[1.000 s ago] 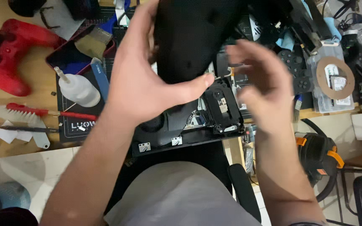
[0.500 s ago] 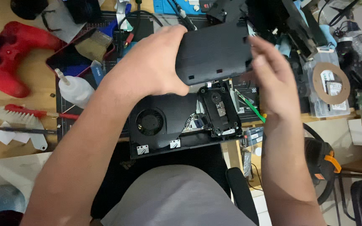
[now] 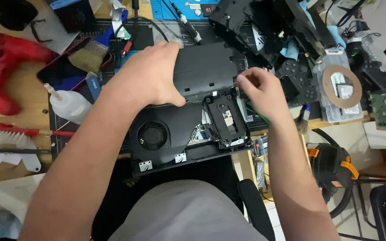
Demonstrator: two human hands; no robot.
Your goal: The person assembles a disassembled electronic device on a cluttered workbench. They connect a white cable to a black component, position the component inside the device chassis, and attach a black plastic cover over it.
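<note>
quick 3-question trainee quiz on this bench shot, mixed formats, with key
1. True or false: the left hand grips the black cover panel at its left end.
2. Which part sits open to view just below that panel? A) the red controller B) the black drive unit C) the white squeeze bottle
3. Fill in: the round fan sits in the opened console to the ____ of the drive unit in the picture.

Key: 1 true; 2 B; 3 left. The right hand is at the panel's right edge; the picture does not show a firm grip there.
</note>
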